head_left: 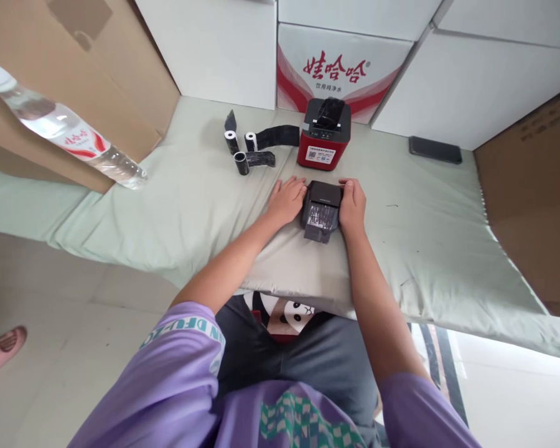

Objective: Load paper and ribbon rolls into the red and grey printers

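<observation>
A small black label printer (325, 193) sits on the cloth near the front edge. A dark strip with a white scribbled print (321, 218) hangs from its front. My left hand (287, 200) lies beside its left side, fingers spread on the cloth, the inner edge touching the case. Around the right side my right hand (353, 205) is closed, its fingers bent behind the back corner. Just behind stands a red and black printer (324, 137) with black film on its top. Black ribbon rolls (241, 163) with loose tails stand left of it.
A water bottle (70, 130) leans at the left by a cardboard box (121, 56). White cartons (214, 50) line the back. A black phone (435, 150) lies at the right, near another cardboard box (532, 199). The green cloth (191, 205) is wrinkled.
</observation>
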`<state>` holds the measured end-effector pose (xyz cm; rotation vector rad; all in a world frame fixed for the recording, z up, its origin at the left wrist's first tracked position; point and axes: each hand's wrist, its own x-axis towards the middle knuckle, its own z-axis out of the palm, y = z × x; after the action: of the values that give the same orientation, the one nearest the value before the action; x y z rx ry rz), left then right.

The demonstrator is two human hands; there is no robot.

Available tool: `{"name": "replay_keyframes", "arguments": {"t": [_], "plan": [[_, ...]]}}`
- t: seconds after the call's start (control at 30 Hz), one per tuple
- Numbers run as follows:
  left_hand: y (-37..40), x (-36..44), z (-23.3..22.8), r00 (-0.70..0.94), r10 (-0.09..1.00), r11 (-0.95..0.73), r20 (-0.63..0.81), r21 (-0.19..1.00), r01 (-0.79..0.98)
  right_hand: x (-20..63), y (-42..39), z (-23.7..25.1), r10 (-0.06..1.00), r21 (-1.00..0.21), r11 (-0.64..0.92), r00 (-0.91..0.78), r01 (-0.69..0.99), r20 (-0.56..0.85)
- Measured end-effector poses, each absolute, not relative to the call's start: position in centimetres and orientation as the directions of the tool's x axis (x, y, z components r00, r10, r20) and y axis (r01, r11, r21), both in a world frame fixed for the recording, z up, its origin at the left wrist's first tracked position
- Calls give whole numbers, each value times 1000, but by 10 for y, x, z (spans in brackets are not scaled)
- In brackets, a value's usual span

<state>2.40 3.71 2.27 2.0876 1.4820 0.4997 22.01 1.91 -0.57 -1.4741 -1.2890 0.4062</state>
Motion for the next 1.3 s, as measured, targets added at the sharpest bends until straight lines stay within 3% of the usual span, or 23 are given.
{"name": "replay_keyframes", "arguments": {"t": [0.23, 0.43, 0.9, 1.3], "plan": [[38, 23, 20, 321, 947, -270, 29, 616, 740, 221, 21, -7, 866, -863, 170, 347, 475, 361], [44, 21, 14, 289, 943, -324, 163, 645, 692, 220, 21, -6, 865, -866, 170, 350, 470, 359], [42, 13, 24, 302, 880, -470, 367, 762, 446, 219, 21, -6, 862, -876, 176, 359, 450, 357], [46, 9, 23, 270, 896, -438, 353, 805, 400, 219, 22, -7, 863, -877, 170, 362, 450, 353]]}}
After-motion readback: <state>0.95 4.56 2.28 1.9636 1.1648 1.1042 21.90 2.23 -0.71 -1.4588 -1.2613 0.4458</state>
